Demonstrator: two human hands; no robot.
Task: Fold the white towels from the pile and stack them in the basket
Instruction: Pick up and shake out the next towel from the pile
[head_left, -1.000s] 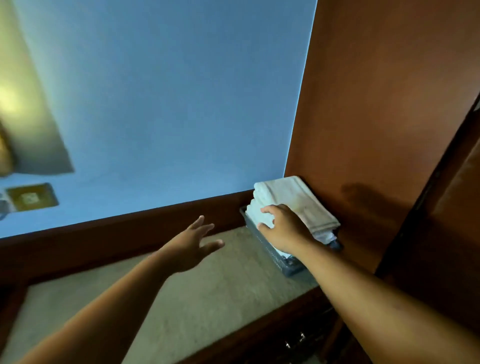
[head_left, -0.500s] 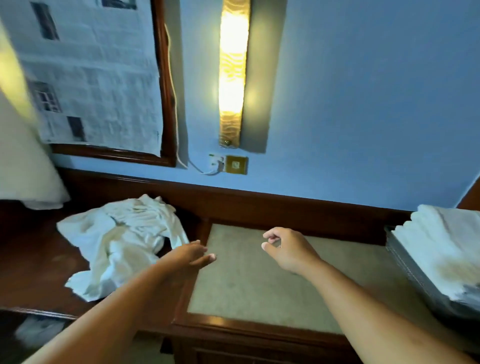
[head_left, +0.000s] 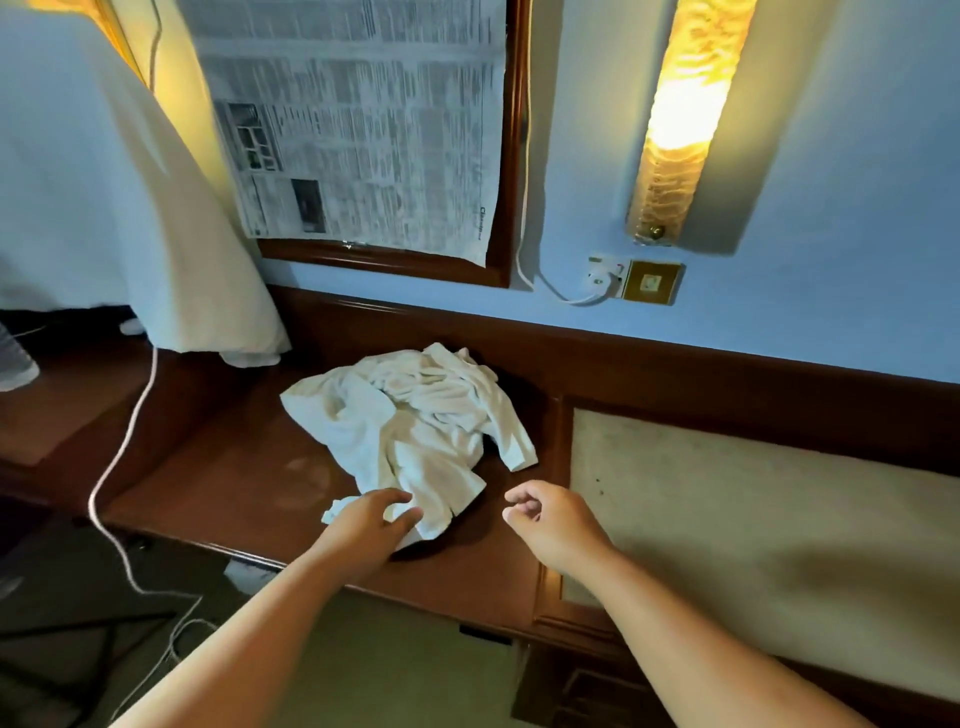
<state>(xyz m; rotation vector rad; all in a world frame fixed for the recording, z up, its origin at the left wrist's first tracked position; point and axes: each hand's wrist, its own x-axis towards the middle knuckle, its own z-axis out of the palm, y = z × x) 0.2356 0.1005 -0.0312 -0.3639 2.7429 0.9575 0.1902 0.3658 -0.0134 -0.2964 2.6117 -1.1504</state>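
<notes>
Crumpled white towel pile (head_left: 415, 426) is seen on the dark wooden surface (head_left: 234, 467). Its near corner is touched by the left hand (head_left: 371, 525), relaxed, not gripping. Just beside it, the right hand (head_left: 550, 525) is held loosely curled, empty.

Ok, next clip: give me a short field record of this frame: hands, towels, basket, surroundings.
towel pile: crumpled, unfolded, on the dark wooden desk
left hand: on the pile's near corner; grip unclear
right hand: beside the pile, over the desk, fingers loosely curled, empty
basket: not in view
background: lit wall lamp, newspaper over a frame
</notes>
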